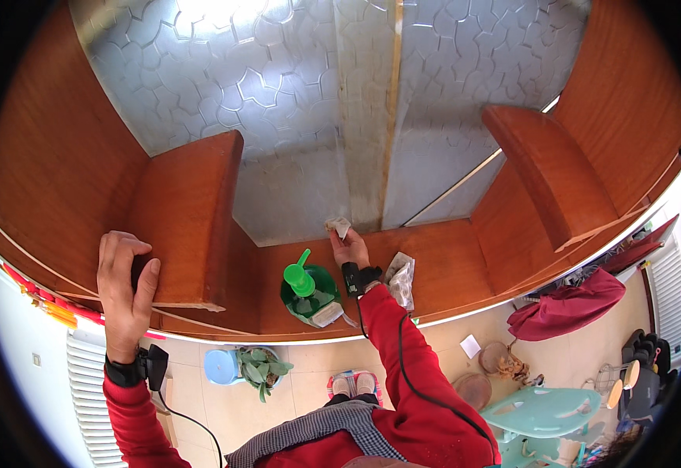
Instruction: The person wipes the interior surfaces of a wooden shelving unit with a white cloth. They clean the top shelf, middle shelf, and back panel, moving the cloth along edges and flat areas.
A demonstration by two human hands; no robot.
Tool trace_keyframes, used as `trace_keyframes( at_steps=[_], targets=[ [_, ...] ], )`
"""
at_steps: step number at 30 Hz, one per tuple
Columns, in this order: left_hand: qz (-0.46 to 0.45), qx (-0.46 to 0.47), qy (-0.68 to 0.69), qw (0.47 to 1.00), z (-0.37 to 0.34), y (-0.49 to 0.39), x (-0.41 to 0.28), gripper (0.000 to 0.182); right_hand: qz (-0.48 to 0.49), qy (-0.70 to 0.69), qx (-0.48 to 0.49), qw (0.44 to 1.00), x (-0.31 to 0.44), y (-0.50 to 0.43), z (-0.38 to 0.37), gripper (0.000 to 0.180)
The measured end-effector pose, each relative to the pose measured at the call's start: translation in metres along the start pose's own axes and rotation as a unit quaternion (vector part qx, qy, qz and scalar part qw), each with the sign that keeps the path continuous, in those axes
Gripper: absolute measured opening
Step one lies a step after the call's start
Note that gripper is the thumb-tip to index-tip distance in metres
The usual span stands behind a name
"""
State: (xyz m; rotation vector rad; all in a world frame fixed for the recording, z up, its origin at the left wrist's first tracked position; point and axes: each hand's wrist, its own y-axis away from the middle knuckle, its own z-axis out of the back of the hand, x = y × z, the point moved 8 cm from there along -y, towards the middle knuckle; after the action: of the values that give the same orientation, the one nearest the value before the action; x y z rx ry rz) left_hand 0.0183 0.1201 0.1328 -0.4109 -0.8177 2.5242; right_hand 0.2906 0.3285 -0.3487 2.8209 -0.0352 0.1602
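Observation:
My right hand (pixel 350 248) pinches a small crumpled pale wad (pixel 338 226), perhaps tissue or cloth, near the foot of the textured silver-grey back panel (pixel 293 175). To its left on the wooden ledge (pixel 446 257) stands a green pump bottle (pixel 311 292) with a pale item against its lower side. A crumpled clear plastic packet (pixel 401 281) lies right of my right wrist. At the far left, my left hand (pixel 127 281) rests over the edge of a brown wooden shelf (pixel 182 234), its fingers curled; whether it holds the dark thing beneath them is unclear.
A curved wooden shelf (pixel 551 169) juts out at the right. On the floor below are a blue stool (pixel 221 367), a leafy potted plant (pixel 261 368) and a turquoise plastic chair (pixel 542 412). Dark red cloth (pixel 568 307) hangs at the right. A cable runs along each arm.

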Motion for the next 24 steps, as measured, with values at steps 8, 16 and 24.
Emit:
trace_keyframes(
  at_steps=[8, 16, 24],
  targets=[
    [-0.006, -0.006, -0.003, 1.000, 0.001, 0.000, -0.002, 0.017, -0.002, -0.034, 0.087, 0.996, 0.008, 0.018, -0.053, 0.031],
    [-0.005, -0.005, -0.009, 1.000, 0.001, 0.000, -0.003, 0.017, 0.035, -0.038, 0.082, 0.995, 0.033, 0.037, -0.033, 0.035],
    [-0.005, -0.003, -0.003, 1.000, 0.000, 0.001, -0.001, 0.017, 0.258, 0.351, -0.095, 0.895, 0.114, 0.029, 0.013, 0.018]
  ],
)
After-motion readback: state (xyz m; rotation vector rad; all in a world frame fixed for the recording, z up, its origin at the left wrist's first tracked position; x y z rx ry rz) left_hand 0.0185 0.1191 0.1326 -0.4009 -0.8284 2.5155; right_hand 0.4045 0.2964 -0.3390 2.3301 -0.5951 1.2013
